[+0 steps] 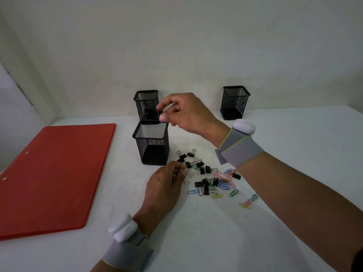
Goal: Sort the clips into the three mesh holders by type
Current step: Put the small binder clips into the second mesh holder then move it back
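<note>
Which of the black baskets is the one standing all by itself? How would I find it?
Start at the flat red folder on the left of the white table and look all the way across to the far right, by the wall. There stands a square black wire-mesh holder. The other two mesh holders stand close together near the middle; this one stands alone.
</note>
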`<action>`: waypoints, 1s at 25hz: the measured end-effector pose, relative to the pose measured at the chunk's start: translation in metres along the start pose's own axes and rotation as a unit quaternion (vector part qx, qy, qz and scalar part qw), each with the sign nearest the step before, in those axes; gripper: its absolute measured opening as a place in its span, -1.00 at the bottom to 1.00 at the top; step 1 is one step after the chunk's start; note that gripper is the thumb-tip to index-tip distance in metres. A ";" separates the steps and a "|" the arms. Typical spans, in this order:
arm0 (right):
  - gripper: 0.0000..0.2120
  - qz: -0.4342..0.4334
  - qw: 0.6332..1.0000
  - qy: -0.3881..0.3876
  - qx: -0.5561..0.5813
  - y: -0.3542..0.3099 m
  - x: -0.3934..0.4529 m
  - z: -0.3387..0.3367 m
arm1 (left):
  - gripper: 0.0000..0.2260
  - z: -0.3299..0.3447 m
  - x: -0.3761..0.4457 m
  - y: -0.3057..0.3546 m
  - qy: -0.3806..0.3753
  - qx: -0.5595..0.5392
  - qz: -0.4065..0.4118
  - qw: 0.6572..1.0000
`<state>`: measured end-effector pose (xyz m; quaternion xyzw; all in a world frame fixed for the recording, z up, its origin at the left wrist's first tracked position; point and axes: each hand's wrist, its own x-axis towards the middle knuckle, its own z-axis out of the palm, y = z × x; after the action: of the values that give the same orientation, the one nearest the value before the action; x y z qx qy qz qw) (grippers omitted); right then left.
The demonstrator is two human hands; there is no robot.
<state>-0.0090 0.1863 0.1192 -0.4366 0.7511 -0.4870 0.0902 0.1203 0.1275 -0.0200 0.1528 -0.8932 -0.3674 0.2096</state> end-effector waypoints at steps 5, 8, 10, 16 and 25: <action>-0.81 -0.008 1.000 0.012 -0.007 0.006 -0.002 0.004 | -0.82 -0.006 -0.004 0.010 0.082 -0.022 0.019 0.996; -0.85 0.025 0.998 0.028 -0.052 0.030 -0.021 -0.013 | -0.78 -0.023 -0.004 0.026 0.193 0.013 0.098 0.976; -0.87 0.073 0.993 -0.018 -0.087 0.049 -0.037 -0.022 | -0.77 -0.041 0.005 0.035 0.250 0.041 0.136 0.958; -0.77 0.126 0.956 -0.140 -0.226 0.090 -0.078 -0.018 | -0.80 -0.077 0.047 0.025 0.254 0.106 0.051 0.960; -0.92 0.071 0.969 -0.003 -0.236 0.071 -0.069 -0.005 | -0.91 -0.035 0.002 0.025 0.268 0.067 0.128 0.953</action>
<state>-0.0102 0.2514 0.0440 -0.3923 0.8737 -0.2869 0.0211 0.1322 0.1226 0.0210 0.1434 -0.8391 -0.2220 0.4754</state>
